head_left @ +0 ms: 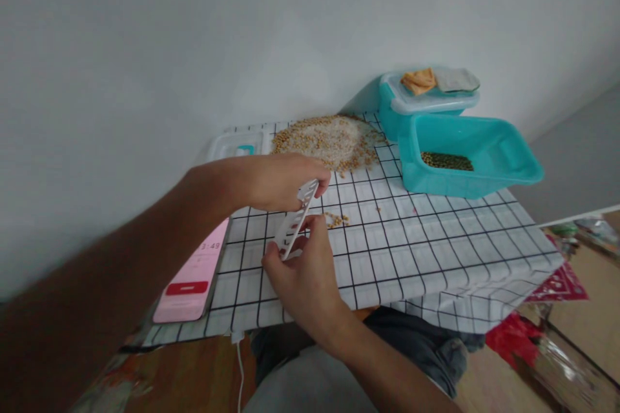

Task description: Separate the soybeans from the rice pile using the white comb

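Note:
Both hands hold a thin white slotted plastic piece (301,219) tilted on edge above the checked tablecloth. My left hand (285,182) grips its upper end from above, with the fingers curled over it. My right hand (310,264) pinches the lower end between thumb and fingers. Just behind the piece lies a small scatter of yellow beans (336,221). Farther back, a wide heap of yellow beans mixed with pale grains (329,141) spreads on the cloth near the wall. What the piece belongs to cannot be made out.
An uncovered teal bin (460,184) with green beans (446,161) stands at right. Behind it is a lidded teal bin (431,103) with folded cloths (438,80) on top. A clear lid (237,144) and a lit phone (194,277) lie at left. The tablecloth (378,264) overhangs the front edge.

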### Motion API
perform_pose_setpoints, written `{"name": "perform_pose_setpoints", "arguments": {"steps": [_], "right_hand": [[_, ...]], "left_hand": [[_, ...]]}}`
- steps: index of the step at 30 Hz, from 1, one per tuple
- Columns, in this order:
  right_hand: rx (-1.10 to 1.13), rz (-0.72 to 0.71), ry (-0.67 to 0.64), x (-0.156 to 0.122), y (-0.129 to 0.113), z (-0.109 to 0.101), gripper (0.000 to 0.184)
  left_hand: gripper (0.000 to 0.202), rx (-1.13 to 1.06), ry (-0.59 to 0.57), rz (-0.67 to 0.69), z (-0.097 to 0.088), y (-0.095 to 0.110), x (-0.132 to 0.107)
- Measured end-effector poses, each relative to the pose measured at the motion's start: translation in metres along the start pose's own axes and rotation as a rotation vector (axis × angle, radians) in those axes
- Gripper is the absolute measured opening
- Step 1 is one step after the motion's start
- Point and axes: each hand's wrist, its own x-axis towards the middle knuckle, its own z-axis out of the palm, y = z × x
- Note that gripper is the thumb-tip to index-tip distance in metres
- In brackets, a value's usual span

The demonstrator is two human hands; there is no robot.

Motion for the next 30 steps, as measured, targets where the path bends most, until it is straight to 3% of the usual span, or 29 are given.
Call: {"name": "perform_pose_setpoints", "arguments": {"steps": [19, 30], "right_hand": [[0.008, 0.068, 0.029, 0.000, 0.004, -0.057, 0.032], [-0.024, 0.094, 0.074, 0.004, 0.008, -0.074, 0.027]], "left_hand": [[0.026, -0.025, 0.011, 0.123, -0.004, 0.028, 0.048], [0.032, -0.030, 0.043, 0.191, 0.003, 0.027, 0.067]]}}
